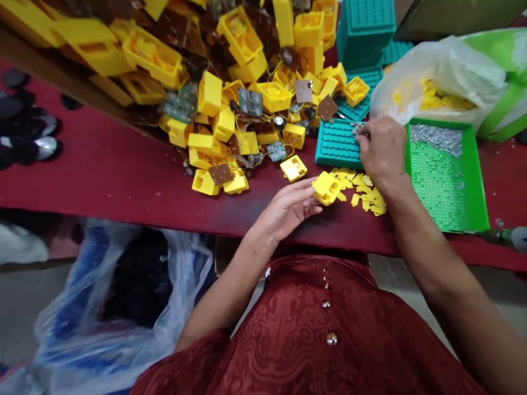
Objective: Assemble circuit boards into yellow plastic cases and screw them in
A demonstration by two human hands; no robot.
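My left hand [288, 209] holds a small yellow plastic housing [326, 188] at its fingertips, above the table's front part. My right hand [383, 147] is closed in a pinch over the right end of a ridged teal tray [337, 144]. Small grey metal pieces [356, 128] show at its fingertips; whether they are gripped or lie on the tray I cannot tell. Flat yellow plastic tabs [364, 195] lie scattered between the hands. Another yellow housing [293, 168] rests on the table just beyond my left hand.
A large heap of yellow housings with circuit boards and wires [222, 123] covers the back left. At right stand a green basket [480, 181] with small metal parts, a plastic bag [444, 71] of yellow pieces and a power tool [500, 237]. Teal trays [365, 33] are stacked behind.
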